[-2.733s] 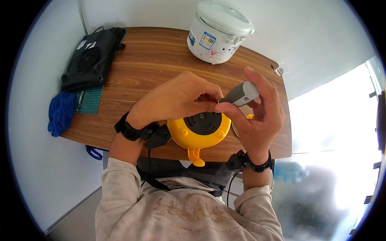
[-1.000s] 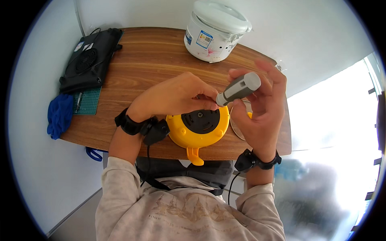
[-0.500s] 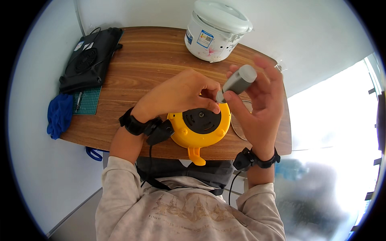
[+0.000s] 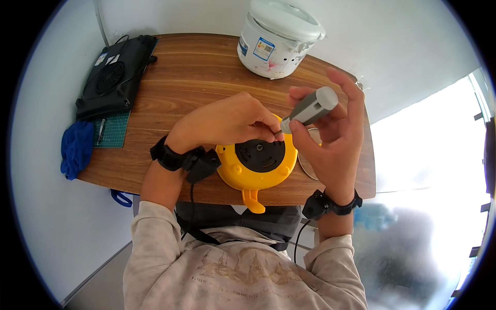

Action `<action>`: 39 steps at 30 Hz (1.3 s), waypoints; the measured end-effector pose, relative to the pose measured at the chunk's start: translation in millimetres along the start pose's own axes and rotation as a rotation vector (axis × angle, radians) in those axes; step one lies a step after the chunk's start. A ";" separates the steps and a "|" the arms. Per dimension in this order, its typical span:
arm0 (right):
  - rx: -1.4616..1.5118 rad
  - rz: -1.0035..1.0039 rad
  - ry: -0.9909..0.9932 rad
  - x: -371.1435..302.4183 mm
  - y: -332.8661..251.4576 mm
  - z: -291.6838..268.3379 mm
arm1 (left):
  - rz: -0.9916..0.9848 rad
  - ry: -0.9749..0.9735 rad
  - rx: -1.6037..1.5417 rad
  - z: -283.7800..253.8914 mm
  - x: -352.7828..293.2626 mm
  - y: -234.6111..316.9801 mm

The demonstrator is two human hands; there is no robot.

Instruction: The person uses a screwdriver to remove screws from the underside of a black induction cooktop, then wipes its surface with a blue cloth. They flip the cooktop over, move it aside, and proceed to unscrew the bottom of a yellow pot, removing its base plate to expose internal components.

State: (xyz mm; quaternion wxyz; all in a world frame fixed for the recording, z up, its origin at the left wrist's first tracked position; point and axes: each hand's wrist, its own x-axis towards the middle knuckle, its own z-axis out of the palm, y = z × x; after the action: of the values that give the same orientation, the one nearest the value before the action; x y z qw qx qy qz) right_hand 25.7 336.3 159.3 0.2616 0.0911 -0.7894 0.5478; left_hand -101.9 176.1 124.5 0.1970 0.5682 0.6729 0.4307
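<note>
My right hand (image 4: pixel 330 137) grips a screwdriver by its thick grey handle (image 4: pixel 312 107), thumb and fingers around it. The shaft slants down and left toward my left hand (image 4: pixel 235 119), whose thumb and fingertips pinch at the shaft's lower end. Whether a screw is also between those fingers is too small to tell. Beneath both hands, a round yellow appliance (image 4: pixel 232 173) shows a black round plate (image 4: pixel 253 160) with slots and a centre fitting. Its yellow handle (image 4: pixel 252 200) sticks out over the table's near edge. My left hand covers the appliance's far left part.
At the back of the wooden table (image 4: pixel 186 67) stands a white rice cooker (image 4: pixel 276 44). A black fan-fitted device (image 4: pixel 111 77) lies far left, partly over a green cutting mat (image 4: pixel 116 129) with a pen-like tool (image 4: pixel 101 129). Blue cloth (image 4: pixel 77 150) hangs at the left edge. A ring-shaped rim (image 4: pixel 308 168) shows beside the appliance.
The screwdriver handle has shifted slightly right and tilted lower. My left fingertips have moved a little down and left, so the thin shaft between the hands now shows.
</note>
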 end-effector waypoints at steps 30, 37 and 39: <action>-0.569 0.228 -0.148 -5.9 21.5 -0.1 | -0.124 -0.072 0.102 -6.5 0.0 -8.7; -0.624 0.204 -0.098 -8.4 24.7 7.0 | -0.025 -0.004 0.144 -3.7 1.1 -12.9; -0.588 0.211 -0.104 -8.8 25.6 6.1 | -0.016 -0.006 0.145 -3.7 2.1 -12.0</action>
State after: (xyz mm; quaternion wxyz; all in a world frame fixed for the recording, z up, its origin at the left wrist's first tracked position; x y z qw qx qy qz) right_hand 20.2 339.3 132.2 0.1778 -0.0427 -0.9313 0.3150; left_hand -112.3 176.9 117.4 0.1609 0.5770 0.7062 0.3775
